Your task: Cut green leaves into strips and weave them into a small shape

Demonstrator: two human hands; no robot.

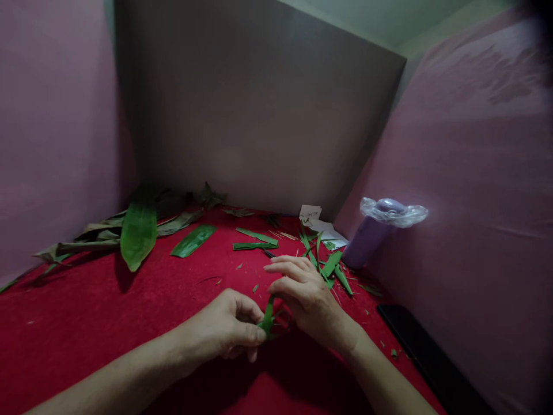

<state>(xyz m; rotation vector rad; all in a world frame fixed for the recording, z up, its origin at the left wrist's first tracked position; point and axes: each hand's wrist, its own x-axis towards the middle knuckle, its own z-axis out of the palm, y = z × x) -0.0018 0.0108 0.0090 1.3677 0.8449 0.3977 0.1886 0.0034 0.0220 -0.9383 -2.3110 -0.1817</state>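
Observation:
Between my hands is a narrow green leaf strip (268, 316), bent and standing up from the left fingers. My left hand (233, 325) pinches its lower end between thumb and forefinger. The fingertips of my right hand (305, 294) close on the strip's upper end, with the other fingers stretched forward. Thin strands show below the right palm, too blurred to name. Just beyond the right fingers, the dark tip of a tool (268, 253) shows; the rest of it is hidden.
Cut leaf strips (256, 236) and leaf scraps (332, 264) lie on the red cloth (78, 328). Large leaves (139, 233) lie at left. White papers (326, 231), thin sticks (283, 235) and a purple bottle with plastic wrap (367, 239) are at right, near a black flat object (425, 351). Walls enclose the space.

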